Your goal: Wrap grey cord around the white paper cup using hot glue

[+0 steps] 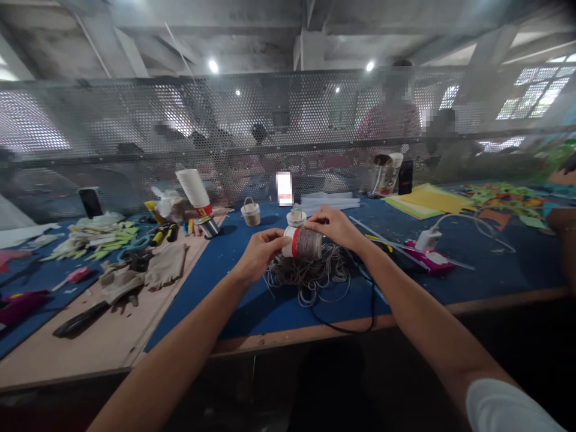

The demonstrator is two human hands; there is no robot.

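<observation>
My left hand (261,252) is closed round the white end of a paper cup (302,242) that lies on its side, partly wrapped in grey cord with a red band showing. My right hand (335,227) presses its fingers on the top of the wrapped part. Both hands hold the cup just above a loose pile of grey cord (310,276) on the blue mat (472,264). A black cable loops from the pile toward the table's front edge.
A stack of white cups (194,191) leans at the back left, next to a small woven basket (251,211) and a second small one (296,216). Gloves, tools and green scraps lie left. A glue gun (427,255) and coloured sheets (427,201) lie right. People sit behind the mesh screen.
</observation>
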